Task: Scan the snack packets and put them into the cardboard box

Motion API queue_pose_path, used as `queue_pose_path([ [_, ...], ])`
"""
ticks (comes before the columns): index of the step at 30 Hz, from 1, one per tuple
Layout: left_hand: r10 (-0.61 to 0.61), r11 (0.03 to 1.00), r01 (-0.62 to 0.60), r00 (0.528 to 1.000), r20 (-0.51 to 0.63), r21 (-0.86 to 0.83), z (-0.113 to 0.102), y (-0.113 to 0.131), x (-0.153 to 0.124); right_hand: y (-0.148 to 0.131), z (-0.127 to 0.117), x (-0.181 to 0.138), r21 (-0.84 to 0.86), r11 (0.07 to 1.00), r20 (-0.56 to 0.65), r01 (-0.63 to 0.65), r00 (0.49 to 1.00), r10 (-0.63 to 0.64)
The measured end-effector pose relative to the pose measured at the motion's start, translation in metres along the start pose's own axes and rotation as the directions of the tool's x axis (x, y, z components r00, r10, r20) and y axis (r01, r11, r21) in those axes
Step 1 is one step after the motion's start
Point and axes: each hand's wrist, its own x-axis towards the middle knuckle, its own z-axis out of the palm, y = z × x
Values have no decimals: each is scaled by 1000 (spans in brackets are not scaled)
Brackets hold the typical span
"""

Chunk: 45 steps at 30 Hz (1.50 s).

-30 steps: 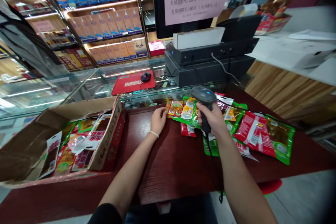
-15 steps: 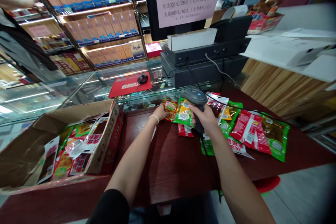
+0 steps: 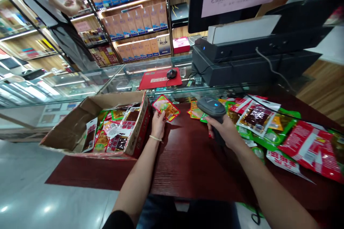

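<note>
My left hand (image 3: 158, 127) pinches a small red-edged snack packet (image 3: 167, 108), lifted just right of the cardboard box (image 3: 139, 130). Inside that box lie several snack packets (image 3: 102, 139) in red, green and white. My right hand (image 3: 228, 130) is wrapped round the handle of a black barcode scanner (image 3: 212, 107), whose blue light shows on top. Behind the scanner are orange and green packets (image 3: 195, 111), partly hidden by it. To its right spreads a pile of snack packets, with a white-edged brown packet (image 3: 256, 116) on top and a red packet (image 3: 309, 150) farther right.
A dark red wooden counter (image 3: 185, 168) carries the box and packets. Beyond it are a glass display case (image 3: 129, 78), a mouse (image 3: 171, 74) on a red mat (image 3: 150, 79), and a black cash drawer (image 3: 231, 69). Another person (image 3: 59, 21) stands by the back shelves.
My left hand has moved left with the packet, away from the pile toward the box. My right hand still holds the scanner. The view has turned left.
</note>
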Motion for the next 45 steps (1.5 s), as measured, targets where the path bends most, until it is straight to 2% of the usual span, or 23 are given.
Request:
queue_pose_path([
  [5, -48, 996, 36, 988, -145, -81, -9, -1, 5, 16, 8, -1, -134, 991, 142, -6, 990, 25],
  [11, -44, 995, 29, 988, -151, -100, -13, -5, 7, 19, 11, -3, -297, 954, 254, 39, 967, 39],
  [16, -37, 994, 21, 987, -154, -108, -12, -7, 8, 17, 13, -8, -364, 928, 257, 87, 966, 10],
  [25, -14, 1000, 11, 994, -113, -25, -7, -3, 4, 20, 12, -3, -196, 981, 160, -9, 986, 41],
  [31, 90, 992, -82, 993, -75, 96, 14, 2, -8, 15, 8, -1, -150, 988, 109, -46, 992, 62],
  [35, 168, 983, -165, 985, -36, 83, 39, 32, -26, 10, 8, -2, -106, 994, 163, -5, 986, 22],
  [39, 291, 949, -292, 956, 24, 119, 52, 86, -50, 9, 13, -5, -70, 997, 183, 22, 983, -9],
  [42, 391, 900, -386, 920, 16, 204, 44, 133, -64, 6, 18, -9, -55, 998, 183, -7, 983, 17],
  [45, 479, 838, -447, 877, -30, 313, 17, 174, -70, -1, 24, -11, -90, 996, 234, -17, 971, 38],
])
